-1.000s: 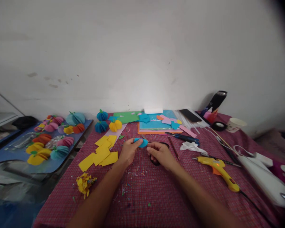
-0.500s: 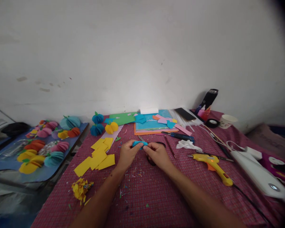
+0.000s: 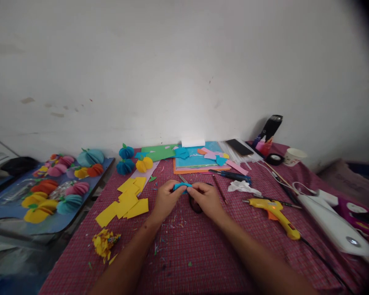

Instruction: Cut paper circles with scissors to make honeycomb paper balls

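Between my left hand (image 3: 167, 198) and my right hand (image 3: 206, 199) is a small piece of bright blue paper (image 3: 181, 186), pinched from both sides with fingers and thumbs. Its exact shape is partly covered by my fingers. Behind and under my right hand lie scissors (image 3: 195, 205), their dark handles partly hidden and the blade tips showing beyond the blue paper. Yellow paper squares (image 3: 127, 203) are spread to the left of my left hand. A brown pencil-like stick (image 3: 219, 189) rests just right of my right hand.
A yellow glue gun (image 3: 275, 208) and crumpled tissue (image 3: 244, 187) lie to the right, near a white power bank (image 3: 335, 225). Coloured paper sheets (image 3: 160, 153) sit by the wall. Finished paper pumpkins (image 3: 69, 204) cover the blue side table. Yellow scraps (image 3: 104, 244) are heaped front left.
My fingers have shifted slightly on the blue paper, which looks bent into a thinner, more arched shape. Both hands stay in nearly the same place.
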Action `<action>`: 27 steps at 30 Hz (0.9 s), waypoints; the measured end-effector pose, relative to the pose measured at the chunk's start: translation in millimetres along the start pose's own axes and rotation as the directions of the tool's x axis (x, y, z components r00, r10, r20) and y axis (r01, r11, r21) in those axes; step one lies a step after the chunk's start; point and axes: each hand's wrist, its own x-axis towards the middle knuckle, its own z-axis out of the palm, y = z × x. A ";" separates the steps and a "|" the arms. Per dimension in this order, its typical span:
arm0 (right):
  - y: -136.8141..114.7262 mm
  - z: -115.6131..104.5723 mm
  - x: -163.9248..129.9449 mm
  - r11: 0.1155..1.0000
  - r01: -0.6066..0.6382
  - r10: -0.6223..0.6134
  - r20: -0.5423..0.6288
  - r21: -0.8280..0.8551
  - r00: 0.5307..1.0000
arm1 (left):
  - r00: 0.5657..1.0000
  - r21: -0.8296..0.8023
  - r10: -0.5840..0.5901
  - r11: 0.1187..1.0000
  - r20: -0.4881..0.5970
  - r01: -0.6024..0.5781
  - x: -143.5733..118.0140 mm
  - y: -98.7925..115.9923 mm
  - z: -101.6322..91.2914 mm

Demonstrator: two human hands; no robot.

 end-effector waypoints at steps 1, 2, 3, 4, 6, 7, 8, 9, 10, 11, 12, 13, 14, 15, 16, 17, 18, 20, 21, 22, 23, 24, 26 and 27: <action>1.8 1.1 0.7 0.992 -0.066 0.064 0.023 0.103 0.998 | 1.000 0.008 0.023 1.000 0.003 -0.023 -0.3 -0.2 0.0; 3.6 2.0 1.4 0.973 -0.125 0.117 0.053 0.195 0.992 | 0.999 0.012 0.041 0.999 0.011 -0.041 -0.8 -0.1 -0.2; 5.3 2.4 2.0 0.949 -0.166 0.150 0.080 0.270 0.985 | 0.999 0.005 0.048 0.999 0.023 -0.048 -1.2 0.3 -0.4; 6.6 2.4 2.7 0.927 -0.187 0.165 0.097 0.325 0.982 | 0.999 -0.019 0.040 0.999 0.037 -0.039 -1.7 1.0 -0.7; 8.3 1.2 3.8 0.904 -0.189 0.164 0.098 0.384 0.982 | 0.995 -0.146 -0.031 0.988 0.099 0.045 -2.5 2.8 -1.2; 8.7 0.1 4.2 0.899 -0.185 0.160 0.096 0.397 0.982 | 0.983 -0.245 -0.095 0.961 0.155 0.131 -2.8 3.6 -1.3; 8.7 -1.1 4.6 0.896 -0.182 0.155 0.100 0.406 0.983 | 0.958 -0.348 -0.169 0.905 0.234 0.244 -2.8 4.3 -1.3; 8.5 -2.4 5.0 0.894 -0.183 0.150 0.110 0.408 0.982 | 0.916 -0.431 -0.237 0.825 0.324 0.366 -2.7 4.6 -1.2; 8.3 -3.6 5.4 0.894 -0.186 0.147 0.126 0.408 0.981 | 0.869 -0.485 -0.288 0.738 0.403 0.470 -2.3 4.5 -1.1; 8.0 -4.8 5.8 0.895 -0.190 0.145 0.140 0.403 0.979 | 0.832 -0.514 -0.320 0.669 0.452 0.537 -1.7 3.9 -1.0; 7.8 -6.0 6.5 0.900 -0.192 0.143 0.151 0.391 0.978 | 0.819 -0.530 -0.340 0.635 0.462 0.562 -0.9 2.9 -1.1; 7.7 -7.1 7.2 0.908 -0.190 0.141 0.157 0.372 0.978 | 0.831 -0.541 -0.347 0.636 0.435 0.550 0.1 1.4 -1.2; 7.8 -8.3 8.2 0.918 -0.187 0.140 0.157 0.349 0.978 | 0.857 -0.551 -0.345 0.659 0.384 0.512 1.2 -0.6 -1.4; 8.0 -9.6 9.4 0.929 -0.182 0.138 0.154 0.321 0.978 | 0.884 -0.555 -0.335 0.689 0.326 0.465 2.4 -2.9 -1.6; 8.4 -10.8 10.6 0.941 -0.176 0.136 0.153 0.289 0.979 | 0.905 -0.554 -0.321 0.716 0.279 0.425 3.6 -5.5 -1.7; 9.1 -12.0 11.9 0.952 -0.171 0.135 0.154 0.253 0.979 | 0.919 -0.550 -0.307 0.736 0.248 0.394 4.8 -8.3 -1.7; 9.9 -13.1 13.2 0.962 -0.166 0.134 0.154 0.216 0.979 | 0.929 -0.543 -0.292 0.754 0.228 0.370 6.0 -11.3 -1.6; 12.0 -14.7 15.5 0.977 -0.151 0.132 0.133 0.148 0.982 | 0.945 -0.516 -0.262 0.792 0.197 0.327 7.9 -17.1 -0.9; 13.4 -15.1 16.5 0.983 -0.141 0.128 0.111 0.120 0.986 | 0.951 -0.490 -0.249 0.816 0.183 0.307 8.5 -19.8 -0.4; 14.9 -15.3 17.4 0.987 -0.129 0.121 0.084 0.096 0.989 | 0.957 -0.453 -0.240 0.843 0.165 0.289 9.0 -22.4 0.1; 16.6 -15.2 18.3 0.990 -0.114 0.110 0.057 0.077 0.992 | 0.961 -0.408 -0.234 0.870 0.147 0.275 9.2 -24.7 0.6; 18.3 -15.1 19.0 0.993 -0.100 0.098 0.033 0.063 0.995 | 0.963 -0.362 -0.232 0.893 0.134 0.266 9.3 -26.7 1.0; 22.1 -14.9 20.3 0.995 -0.082 0.082 0.007 0.049 0.997 | 0.965 -0.284 -0.235 0.923 0.115 0.259 9.0 -29.6 1.3; 23.9 -14.9 20.9 0.996 -0.075 0.075 0.002 0.048 0.997 | 0.965 -0.255 -0.237 0.932 0.112 0.258 8.7 -30.5 1.2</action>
